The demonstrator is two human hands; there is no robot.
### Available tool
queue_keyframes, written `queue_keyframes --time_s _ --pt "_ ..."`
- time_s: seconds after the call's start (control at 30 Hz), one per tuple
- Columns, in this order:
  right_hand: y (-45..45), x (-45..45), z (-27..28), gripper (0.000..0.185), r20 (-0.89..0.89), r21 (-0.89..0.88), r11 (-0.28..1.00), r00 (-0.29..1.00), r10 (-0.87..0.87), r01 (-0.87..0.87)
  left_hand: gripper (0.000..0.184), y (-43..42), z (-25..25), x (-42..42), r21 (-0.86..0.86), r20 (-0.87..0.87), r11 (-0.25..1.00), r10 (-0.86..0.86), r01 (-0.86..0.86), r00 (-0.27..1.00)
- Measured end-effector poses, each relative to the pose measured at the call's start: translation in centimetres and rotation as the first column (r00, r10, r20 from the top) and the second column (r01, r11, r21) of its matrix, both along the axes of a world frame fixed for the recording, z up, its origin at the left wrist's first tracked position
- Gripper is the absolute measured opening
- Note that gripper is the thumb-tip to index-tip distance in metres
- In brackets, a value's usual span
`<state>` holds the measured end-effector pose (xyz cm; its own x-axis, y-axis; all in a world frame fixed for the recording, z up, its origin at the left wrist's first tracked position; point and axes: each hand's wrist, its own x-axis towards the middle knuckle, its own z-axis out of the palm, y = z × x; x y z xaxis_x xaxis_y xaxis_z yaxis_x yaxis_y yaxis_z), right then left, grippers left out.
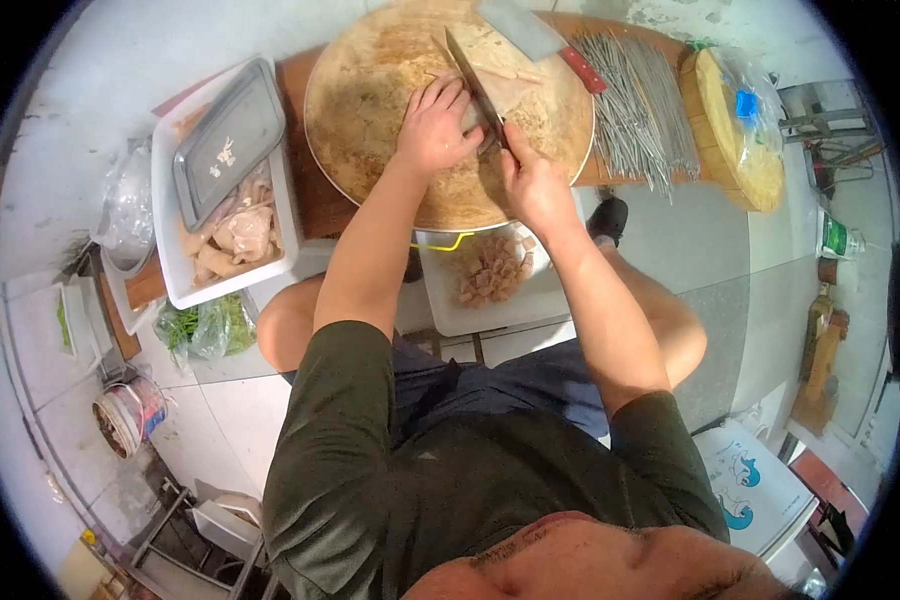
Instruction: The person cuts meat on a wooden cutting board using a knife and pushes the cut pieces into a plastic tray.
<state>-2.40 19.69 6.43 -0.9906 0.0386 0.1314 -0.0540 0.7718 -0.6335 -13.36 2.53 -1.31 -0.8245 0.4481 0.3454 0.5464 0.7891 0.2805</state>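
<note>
A large round wooden chopping board (pixel 360 130) lies in front of me. My right hand (pixel 540 190) grips the handle of a long knife (pixel 473 78), its blade pointing away across the board. My left hand (pixel 437 128) holds down a pale piece of raw meat (pixel 470 118) just left of the blade, with its fingers bent over it and partly hiding it. Another flat piece of raw meat (pixel 510 92) lies right of the blade. At the board's far edge rests a cleaver (pixel 523 28) with a red handle.
Many metal skewers (pixel 625 105) lie right of the board, beside another round wooden block (pixel 715 130). On the left, a white tub (pixel 170 250) holds raw meat (pixel 245 235) and a grey tray (pixel 232 145). Below the board, a white tray (pixel 450 315) holds meat cubes (pixel 495 270).
</note>
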Motion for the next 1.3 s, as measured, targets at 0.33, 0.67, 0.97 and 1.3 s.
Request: queue_keyframes --time_s 0.33,0.67,0.97,1.3 --pt "3.2 4.7 2.3 0.037 0.077 -0.048 0.998 0.997 -0.026 0.03 0.039 0.3 0.4 -4.3 -0.02 -0.152 0.994 0.105 -0.11 0.983" --pt "8.1 13.4 3.8 0.04 0.225 -0.239 0.966 0.973 -0.046 0.1 0.021 -2.2 1.8 -6.2 0.0 0.148 0.993 0.114 -0.115 0.982" --pt "7.7 16.1 2.3 0.04 0.034 -0.154 0.988 0.999 0.0 0.005 0.033 -6.5 6.5 8.5 0.187 0.709 0.825 0.262 -0.534 0.654" --pt "3.9 14.2 2.2 0.039 -0.067 0.015 0.982 0.98 0.189 -0.188 0.027 -7.5 3.6 11.6 -0.073 0.3 0.857 0.507 -0.511 0.808"
